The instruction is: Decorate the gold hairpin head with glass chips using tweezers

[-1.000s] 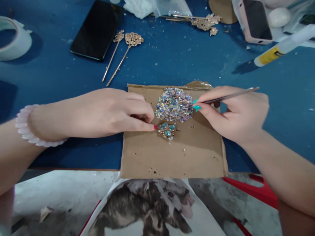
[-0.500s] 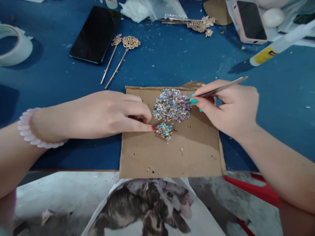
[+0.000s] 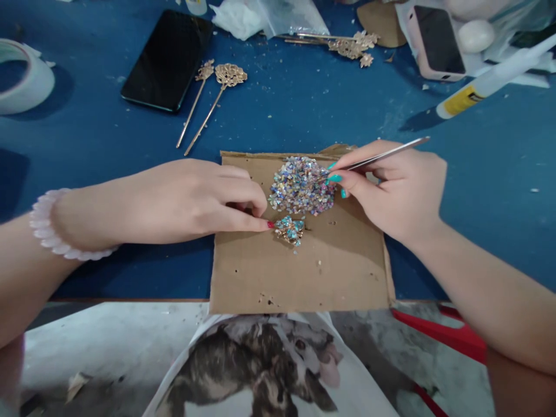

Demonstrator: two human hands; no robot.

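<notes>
A piece of cardboard (image 3: 347, 272) lies at the table's front edge. On it is a pile of small shiny chips (image 3: 299, 185), with a gold ornament set with turquoise stones (image 3: 289, 230) just below. My left hand (image 3: 195, 202) rests at the left, its fingers bent, the red-nailed thumb pressed to the ornament's left side; what the curled fingers hold, if anything, is hidden. In my right hand (image 3: 391, 185) are thin metal tweezers (image 3: 391, 152), pinched between thumb and fingers, their tips in the right part of the pile.
Behind the cardboard lie two gold hairpins (image 3: 211, 110), a black phone (image 3: 167, 61) and more gold hairpins (image 3: 354, 46). A tape roll (image 3: 39, 87) is at far left; a glue pen (image 3: 473, 95) and a pink device (image 3: 436, 43) are at right.
My right hand has moved slightly left with the tweezers, whose tips have shifted further into the pile. My left hand and the ornament stay practically where they were.
</notes>
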